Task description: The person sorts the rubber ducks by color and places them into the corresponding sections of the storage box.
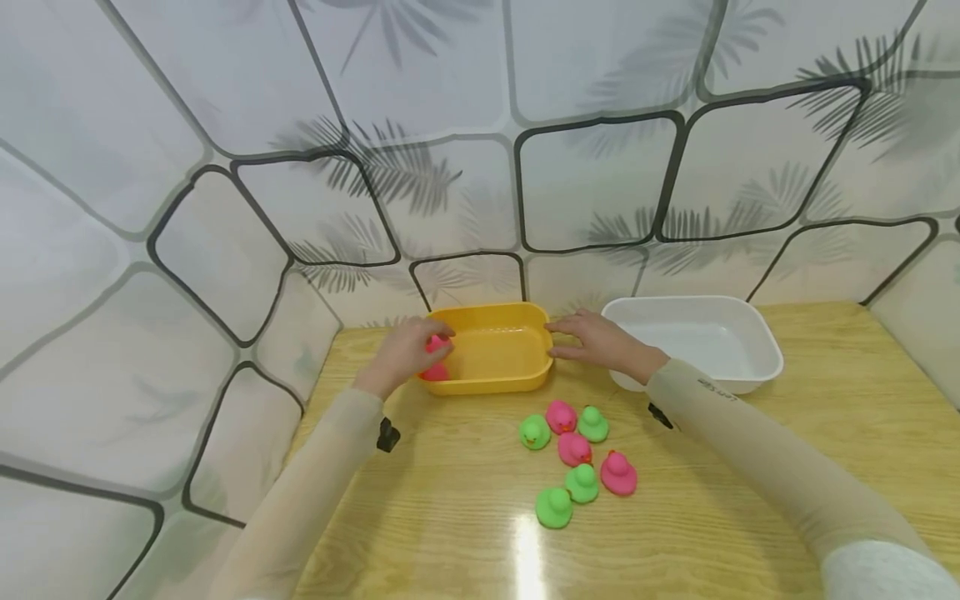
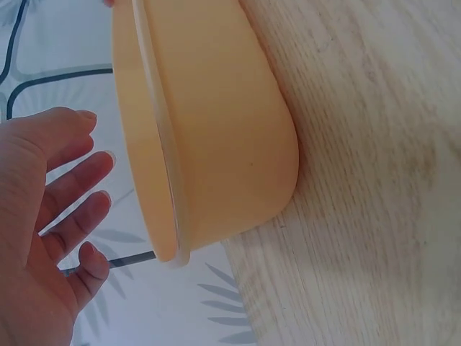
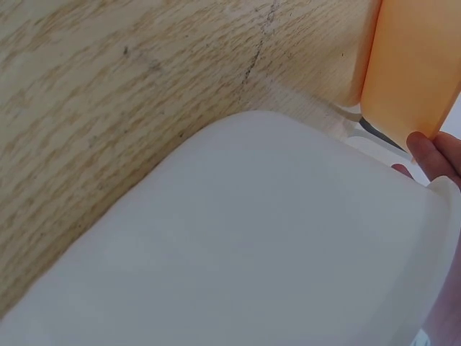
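Left grip (image 1: 405,352) relaxed, I touch a rectangular yellow plastic tub (image 1: 487,387) on its right end, right grip (image 1: 598,339) fingers extended.

The left arm (image 1: 307,500) and right arm (image 1: 772,462) both reach forward, converging so that the two hands face each other, well apart. The left hand (image 1: 405,354) is arched, its fingers bent softly toward the right hand (image 1: 603,340); a gap parts them from the thumb, which lies nearer the body. In the left wrist view, that hand's fingers look spread and loosely curved. The right hand points across at its partner with fingers and thumb extended and parted; the right wrist view shows it only partly. Behind each hand, a beige sleeve runs to the wrist, the right one lettered near its cuff.
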### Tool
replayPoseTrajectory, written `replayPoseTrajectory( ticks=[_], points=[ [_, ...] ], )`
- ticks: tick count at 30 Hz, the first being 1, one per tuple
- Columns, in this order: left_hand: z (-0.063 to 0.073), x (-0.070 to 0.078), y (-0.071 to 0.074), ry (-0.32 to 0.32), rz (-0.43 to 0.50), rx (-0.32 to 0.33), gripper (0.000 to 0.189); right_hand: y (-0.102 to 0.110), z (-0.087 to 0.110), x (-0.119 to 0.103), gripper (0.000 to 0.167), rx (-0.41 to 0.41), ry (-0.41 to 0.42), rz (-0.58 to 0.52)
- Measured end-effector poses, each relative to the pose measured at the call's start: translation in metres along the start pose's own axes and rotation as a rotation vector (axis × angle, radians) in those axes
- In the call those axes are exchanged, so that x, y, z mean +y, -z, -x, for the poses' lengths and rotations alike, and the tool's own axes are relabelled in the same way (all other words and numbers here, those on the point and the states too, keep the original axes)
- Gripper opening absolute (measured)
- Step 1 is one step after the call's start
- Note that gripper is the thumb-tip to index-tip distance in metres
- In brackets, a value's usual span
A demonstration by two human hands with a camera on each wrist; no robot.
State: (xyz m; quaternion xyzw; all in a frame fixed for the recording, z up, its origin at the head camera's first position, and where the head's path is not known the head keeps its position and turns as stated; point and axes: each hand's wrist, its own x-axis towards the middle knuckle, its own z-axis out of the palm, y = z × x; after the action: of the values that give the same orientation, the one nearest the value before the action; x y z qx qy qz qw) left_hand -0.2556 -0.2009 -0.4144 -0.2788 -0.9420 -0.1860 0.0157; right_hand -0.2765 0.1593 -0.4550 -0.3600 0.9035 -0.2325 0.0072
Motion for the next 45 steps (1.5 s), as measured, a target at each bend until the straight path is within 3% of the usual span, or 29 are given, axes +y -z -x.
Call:
replayPoseTrajectory(
  ticks=[24, 45],
  points=[
    [0.019, 0.034, -0.014, -0.104, 0.026, 0.0, 0.029, 0.0, 0.001, 0.001, 0.056, -0.011, -0.008, -0.009],
    [0.017, 0.065, -0.029, -0.245, 0.015, -0.019, 0.026, 0.001, 0.001, -0.002, 0.057, -0.011, -0.027, -0.028]
  ],
)
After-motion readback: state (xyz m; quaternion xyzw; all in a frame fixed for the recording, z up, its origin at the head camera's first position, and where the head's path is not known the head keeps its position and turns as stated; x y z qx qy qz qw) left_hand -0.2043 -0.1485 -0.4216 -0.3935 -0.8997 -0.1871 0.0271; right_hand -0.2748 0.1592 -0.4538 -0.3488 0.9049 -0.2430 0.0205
